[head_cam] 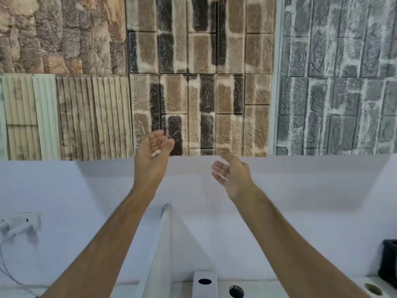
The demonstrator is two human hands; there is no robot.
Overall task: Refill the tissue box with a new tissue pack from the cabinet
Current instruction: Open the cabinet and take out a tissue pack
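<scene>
Your two bare hands are raised before the wall, both empty.

Your left hand (pixel 153 147) is lifted with fingers loosely curled and spread, holding nothing; your right hand (pixel 233 177) sits slightly lower, palm turned inward, fingers relaxed and apart, also holding nothing. One white box with a round hole (pixel 204 283) stands at the bottom edge between your forearms, beside a white divider panel (pixel 160 250). One wall socket (pixel 25 221) sits far left.

One head-worn view faces forward at a nearby panelled wall (pixel 199 72), arms outstretched below.
</scene>
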